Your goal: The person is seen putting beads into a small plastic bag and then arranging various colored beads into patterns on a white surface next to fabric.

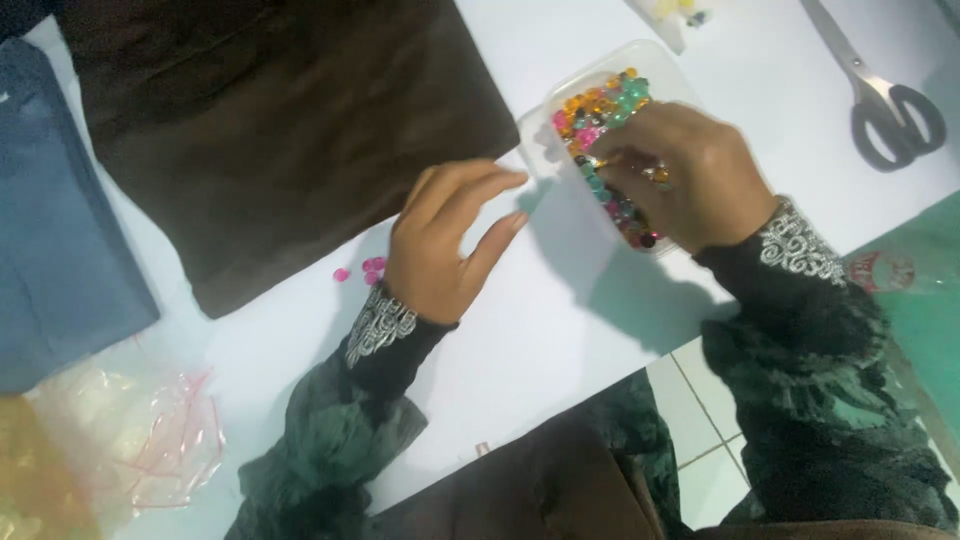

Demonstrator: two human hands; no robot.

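A clear plastic box [545, 130] full of several small coloured beads [600, 105] lies on the white table. My right hand [685, 175] reaches into the box, its fingers curled among the beads; what they pinch is hidden. My left hand [445, 240] rests on the table just left of the box, fingers stretched toward its near corner, holding nothing. A few pink beads [362, 270] lie loose on the table beside my left wrist.
A dark brown cloth [270, 120] covers the table's upper left, with blue cloth [55, 220] at the far left. Scissors [885, 100] lie at the upper right. A crumpled clear plastic bag [130, 440] sits at the lower left. The table's near edge [560, 410] runs diagonally above tiled floor.
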